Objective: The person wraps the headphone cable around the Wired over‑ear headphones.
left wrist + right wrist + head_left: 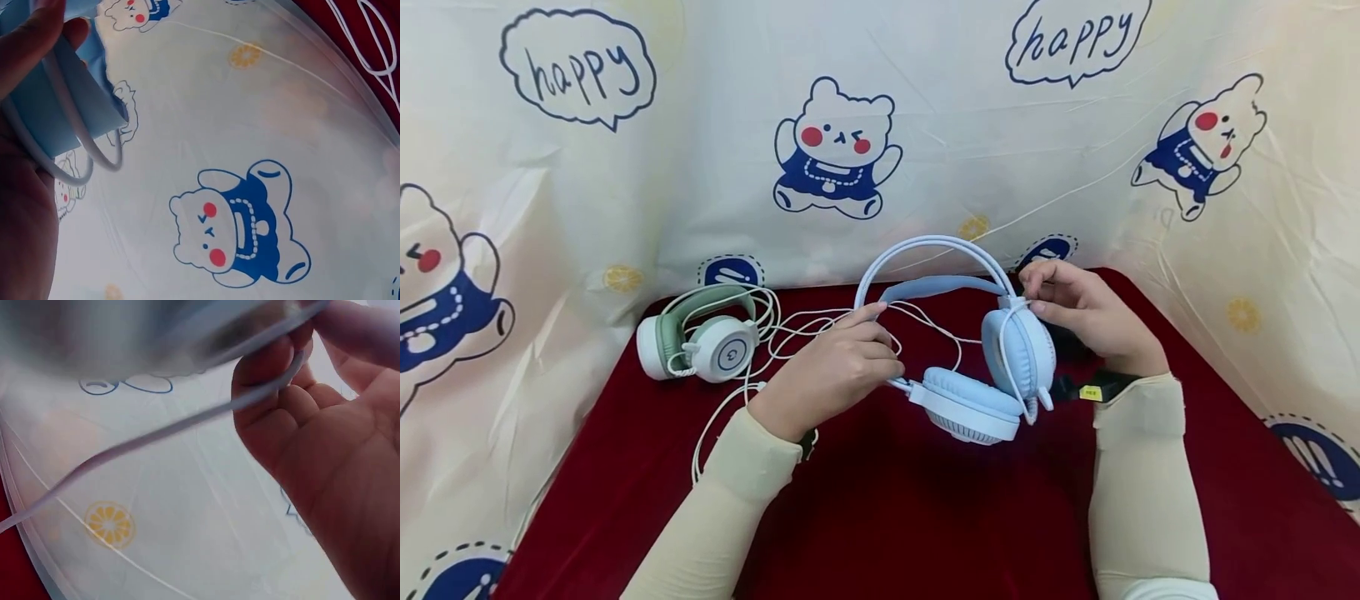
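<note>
In the head view, blue headphones (973, 396) right of centre, tilted, apparently lifted above the red table (970, 517). Gripped by the band in the left hand (835, 371); thin cable (162, 431) pinched in the right hand (1086, 312), beside the right-hand ear cup. Could twist or slip if tugged hard by that cable. Could also snag on loose white cables (384, 74) left of centre, perhaps dragging the green-and-white headphones (730, 354) along.

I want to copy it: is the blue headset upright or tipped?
Tipped: the headset has one cup lower than the other cup in the head view.
</note>
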A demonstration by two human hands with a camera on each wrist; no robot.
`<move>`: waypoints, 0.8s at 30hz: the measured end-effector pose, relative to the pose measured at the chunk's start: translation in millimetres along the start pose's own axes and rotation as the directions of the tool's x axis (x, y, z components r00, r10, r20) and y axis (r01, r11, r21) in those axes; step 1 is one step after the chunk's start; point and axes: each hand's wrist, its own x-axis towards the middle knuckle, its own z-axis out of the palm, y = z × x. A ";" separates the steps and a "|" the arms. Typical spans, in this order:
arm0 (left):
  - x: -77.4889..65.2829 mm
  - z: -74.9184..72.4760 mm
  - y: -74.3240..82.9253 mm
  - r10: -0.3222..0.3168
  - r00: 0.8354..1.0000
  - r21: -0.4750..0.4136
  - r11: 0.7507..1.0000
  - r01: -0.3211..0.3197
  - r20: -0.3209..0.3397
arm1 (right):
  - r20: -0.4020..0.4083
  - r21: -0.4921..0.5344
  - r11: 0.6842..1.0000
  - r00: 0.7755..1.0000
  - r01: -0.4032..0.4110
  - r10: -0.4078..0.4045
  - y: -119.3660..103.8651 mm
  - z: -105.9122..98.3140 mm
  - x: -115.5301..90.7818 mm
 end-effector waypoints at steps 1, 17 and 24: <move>0.2 -0.8 0.0 0.003 1.000 -0.014 1.000 -0.004 -0.011 | -0.008 0.025 0.999 1.000 0.019 -0.019 1.6 -2.3 -1.1; 5.3 0.0 5.3 0.055 0.995 -0.056 0.997 -0.059 -0.084 | -0.149 0.248 0.965 0.988 0.082 -0.046 10.3 0.8 4.3; 2.8 -2.0 1.1 0.021 0.980 -0.027 0.999 -0.027 -0.197 | -0.149 0.233 0.971 0.989 0.056 -0.021 18.6 2.5 7.6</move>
